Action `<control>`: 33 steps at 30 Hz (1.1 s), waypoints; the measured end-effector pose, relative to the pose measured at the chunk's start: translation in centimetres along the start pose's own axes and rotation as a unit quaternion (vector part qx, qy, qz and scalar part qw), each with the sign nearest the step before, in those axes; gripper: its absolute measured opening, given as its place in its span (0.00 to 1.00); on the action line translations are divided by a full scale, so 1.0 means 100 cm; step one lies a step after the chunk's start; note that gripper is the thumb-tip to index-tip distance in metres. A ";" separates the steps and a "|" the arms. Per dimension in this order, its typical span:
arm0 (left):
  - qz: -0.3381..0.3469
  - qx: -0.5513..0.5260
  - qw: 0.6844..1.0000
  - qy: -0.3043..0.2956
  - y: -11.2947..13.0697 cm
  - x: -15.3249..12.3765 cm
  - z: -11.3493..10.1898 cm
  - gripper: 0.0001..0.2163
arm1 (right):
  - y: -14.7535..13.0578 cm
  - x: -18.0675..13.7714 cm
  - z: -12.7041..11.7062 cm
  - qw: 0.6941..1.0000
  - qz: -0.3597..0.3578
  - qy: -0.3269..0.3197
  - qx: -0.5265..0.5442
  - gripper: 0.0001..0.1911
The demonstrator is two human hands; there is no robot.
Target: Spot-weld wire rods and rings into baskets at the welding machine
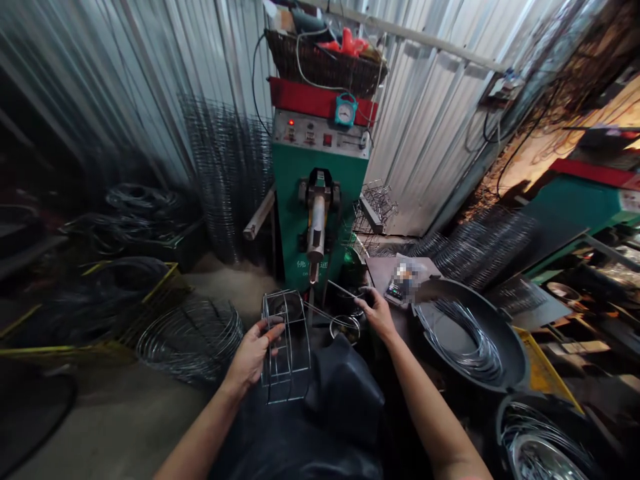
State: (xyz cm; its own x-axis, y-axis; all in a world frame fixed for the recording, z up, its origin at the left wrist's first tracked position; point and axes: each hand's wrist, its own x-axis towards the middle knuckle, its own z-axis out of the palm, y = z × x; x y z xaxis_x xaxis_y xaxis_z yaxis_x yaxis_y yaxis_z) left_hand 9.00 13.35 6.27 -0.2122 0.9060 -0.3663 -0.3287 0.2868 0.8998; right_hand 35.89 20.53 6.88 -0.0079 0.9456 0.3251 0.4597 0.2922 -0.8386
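Note:
My left hand [255, 350] is closed on the side of a small wire basket [286, 387], a rectangular frame of thin metal bars held above my lap. In my right hand [374, 312], a thin metal rod [343, 289] is pinched, its far end pointing left toward the machine. Just ahead stands a green spot welder [290, 200]. Its cylindrical electrode arm [316, 230] points down above and between my hands. The basket and the rod are apart from each other. Below the rod is a small round container [345, 328], partly hidden.
At right, a black tub [515, 347] holds wire rings; another tub [505, 427] sits nearer. Coiled wire [190, 340] and a yellow crate [173, 283] lie at left. Stacked wire frames [215, 173] lean on the metal wall. A blue clock [345, 110] hangs on the welder.

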 end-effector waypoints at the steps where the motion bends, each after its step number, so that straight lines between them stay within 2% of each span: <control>1: -0.001 0.002 1.000 0.008 0.000 0.004 0.000 0.23 | 0.002 0.000 0.003 1.000 0.009 -0.014 0.007 0.14; 4: 0.000 0.005 1.000 0.019 -0.001 0.012 -0.002 0.23 | 0.005 0.000 0.010 0.997 0.034 -0.068 0.011 0.12; 7: -0.006 0.001 1.000 0.015 -0.002 0.018 -0.002 0.23 | 0.006 -0.003 0.017 0.995 0.032 -0.095 0.008 0.10; 14: 0.010 0.001 1.000 0.002 0.000 0.024 -0.003 0.22 | 0.001 -0.009 0.029 0.999 -0.006 -0.051 0.017 0.05; 18: 0.011 -0.001 1.000 -0.004 0.004 0.030 0.001 0.23 | 0.003 -0.003 0.033 0.997 -0.003 -0.068 0.030 0.08; 26: 0.015 0.001 0.999 -0.038 0.004 0.050 0.011 0.20 | 0.020 0.019 0.042 0.993 -0.062 -0.091 -0.042 0.10; 33: 0.012 -0.006 0.998 -0.056 0.008 0.062 0.014 0.19 | 0.027 0.035 0.042 0.990 -0.109 -0.082 -0.026 0.09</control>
State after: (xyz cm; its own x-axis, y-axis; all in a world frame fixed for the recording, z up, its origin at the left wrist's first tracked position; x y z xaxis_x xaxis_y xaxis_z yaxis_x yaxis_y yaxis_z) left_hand 8.74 19.66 5.01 -0.1171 0.9418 -0.3151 -0.3357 0.2610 0.9051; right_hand 33.41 25.20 3.91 -0.2541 0.8724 0.4174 0.4755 0.4886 -0.7316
